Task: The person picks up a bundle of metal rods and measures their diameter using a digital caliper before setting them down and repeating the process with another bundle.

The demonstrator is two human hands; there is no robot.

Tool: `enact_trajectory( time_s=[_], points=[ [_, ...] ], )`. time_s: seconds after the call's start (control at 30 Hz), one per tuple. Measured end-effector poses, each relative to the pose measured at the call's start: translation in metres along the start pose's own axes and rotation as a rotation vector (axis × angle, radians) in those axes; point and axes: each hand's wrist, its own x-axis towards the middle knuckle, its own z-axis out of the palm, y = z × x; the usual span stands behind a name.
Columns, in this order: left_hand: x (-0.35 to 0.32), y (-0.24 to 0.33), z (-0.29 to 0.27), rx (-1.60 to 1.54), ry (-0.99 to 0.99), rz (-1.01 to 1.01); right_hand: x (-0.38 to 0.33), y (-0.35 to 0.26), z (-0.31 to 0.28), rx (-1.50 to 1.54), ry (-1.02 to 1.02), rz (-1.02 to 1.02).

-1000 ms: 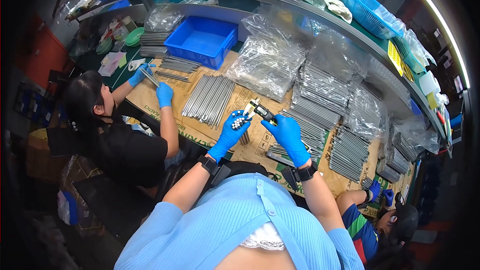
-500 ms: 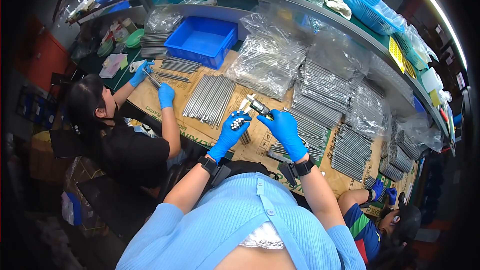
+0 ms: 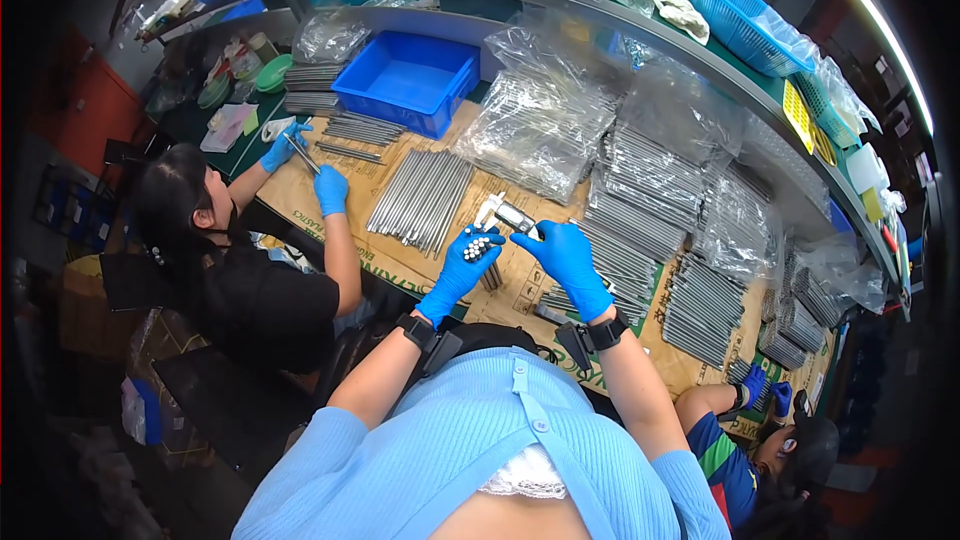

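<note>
My left hand (image 3: 455, 278), in a blue glove, is closed around a bundle of thin metal rods (image 3: 478, 249) whose bright round ends point up at me. My right hand (image 3: 568, 258), gloved alike, grips a digital caliper (image 3: 516, 219) by its body. The caliper's jaws are just above the rod ends; whether they touch a rod is too small to tell. Left of my hands, a row of metal rods (image 3: 418, 200) lies on the brown paper (image 3: 512, 285) covering the bench. More loose rods (image 3: 615, 270) lie to the right of my right hand.
A blue bin (image 3: 405, 90) stands at the back, beside plastic-wrapped rods (image 3: 545, 120). Further rods (image 3: 705, 305) lie at the right. A co-worker at left holds rods (image 3: 300, 152) in blue gloves; another works at lower right. A shelf (image 3: 620, 15) with baskets overhangs the bench.
The caliper has turned slightly in my right hand, its display now facing up brighter, and its jaws sit nearer the rod ends. The left co-worker's rods have come closer together.
</note>
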Motion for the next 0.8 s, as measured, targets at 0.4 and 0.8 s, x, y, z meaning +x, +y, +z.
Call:
enact_trajectory(
  time_s=[0.4, 0.8],
  points=[
    [-0.0011, 0.0007, 0.0015, 0.090, -0.001, 0.063, 0.0012, 0.0071, 0.0002, 0.033, 0.030, -0.050],
    [-0.0033, -0.0041, 0.0014, 0.106, -0.004, 0.062, -0.0019, 0.0086, -0.0033, -0.001, 0.001, -0.008]
  ],
)
